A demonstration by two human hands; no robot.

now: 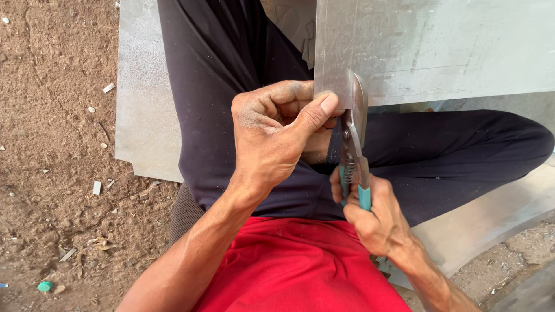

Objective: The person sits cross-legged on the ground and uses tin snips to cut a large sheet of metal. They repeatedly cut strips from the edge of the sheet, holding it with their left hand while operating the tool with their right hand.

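Note:
A grey metal sheet (pixel 439 46) lies across my lap, its near edge toward me. My left hand (pixel 274 136) pinches the sheet's lower left corner between thumb and fingers. My right hand (pixel 370 216) is closed around the teal handles of tin snips (pixel 354 144). The snips' steel jaws point up and bite into the sheet's edge right beside my left thumb. My dark trousers and red shirt fill the space under both hands.
Another flat metal sheet (pixel 144 92) lies on the ground under my left leg, and a further one (pixel 491 214) under my right leg. Brown dirt (pixel 52 173) with small metal offcuts (pixel 97 187) and a teal cap (pixel 45 286) spreads to the left.

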